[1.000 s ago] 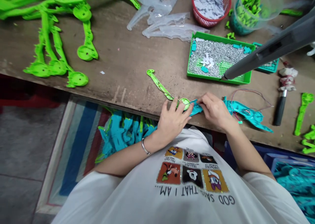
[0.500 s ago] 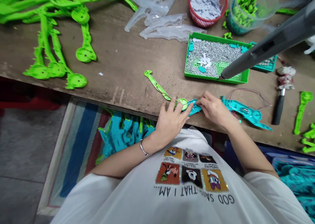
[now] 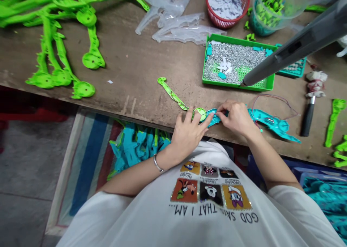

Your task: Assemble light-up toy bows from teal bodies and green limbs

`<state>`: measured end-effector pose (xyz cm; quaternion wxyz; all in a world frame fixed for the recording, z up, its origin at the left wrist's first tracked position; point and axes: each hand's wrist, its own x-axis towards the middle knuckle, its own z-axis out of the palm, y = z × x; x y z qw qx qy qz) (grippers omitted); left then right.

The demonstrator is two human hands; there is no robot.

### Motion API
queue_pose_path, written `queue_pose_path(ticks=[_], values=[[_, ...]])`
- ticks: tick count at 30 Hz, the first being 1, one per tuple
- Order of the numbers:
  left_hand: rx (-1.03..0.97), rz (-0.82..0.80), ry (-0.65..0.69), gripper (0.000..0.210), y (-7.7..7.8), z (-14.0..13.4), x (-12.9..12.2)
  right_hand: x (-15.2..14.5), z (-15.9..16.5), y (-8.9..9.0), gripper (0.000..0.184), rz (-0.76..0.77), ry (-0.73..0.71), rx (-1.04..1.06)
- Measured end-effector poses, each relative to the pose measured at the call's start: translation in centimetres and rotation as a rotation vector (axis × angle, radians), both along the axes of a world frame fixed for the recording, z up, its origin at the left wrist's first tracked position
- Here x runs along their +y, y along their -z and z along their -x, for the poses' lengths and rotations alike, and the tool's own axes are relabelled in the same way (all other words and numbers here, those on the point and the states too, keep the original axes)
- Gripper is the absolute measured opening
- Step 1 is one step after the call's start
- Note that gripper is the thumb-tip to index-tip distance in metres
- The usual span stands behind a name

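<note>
My left hand [image 3: 187,136] rests with fingers spread over the joint between a lime-green plastic part [image 3: 173,95] and a teal plastic part [image 3: 213,119] at the table's front edge. The green part has a long narrow arm and a round end. Thin dark wire seems to run along it. My right hand [image 3: 236,119] is closed, thumb and index finger pinched together over the teal piece. What they pinch is too small to make out. Right of that hand, the teal plastic extends to a pointed end [image 3: 284,128], with thin red and blue wires [image 3: 282,98] looped behind it.
A green tray [image 3: 238,86] of small metal screws stands beyond my hands, under a slanting grey tool [image 3: 292,46]. Behind are a red basket [image 3: 227,23] and a clear tub [image 3: 260,24]. A black-handled hammer-like tool [image 3: 307,116] lies right; green parts [image 3: 62,77] lie left.
My right hand has shifted slightly left and up, its thumb and index finger still pinched over the teal part. My left hand stays nearly in place. The view has moved slightly.
</note>
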<state>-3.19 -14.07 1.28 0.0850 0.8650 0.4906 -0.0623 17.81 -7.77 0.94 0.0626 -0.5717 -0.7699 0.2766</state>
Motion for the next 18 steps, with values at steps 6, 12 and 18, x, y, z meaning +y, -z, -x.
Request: queue_pose_path(ticks=[6, 12, 18], values=[[0.029, -0.018, -0.018, 0.059, -0.5, -0.6, 0.0, -0.2, -0.8, 0.1, 0.007, -0.013, 0.029, 0.088], [0.047, -0.022, -0.041, 0.051, -1.2, -1.3, 0.3, -0.8, -3.2, -0.4, 0.011, -0.069, 0.117, 0.077], [-0.008, 0.021, -0.078, 0.049, -1.5, -1.4, 0.4, -1.0, -3.6, -0.1, 0.01, -0.116, 0.156, 0.076]])
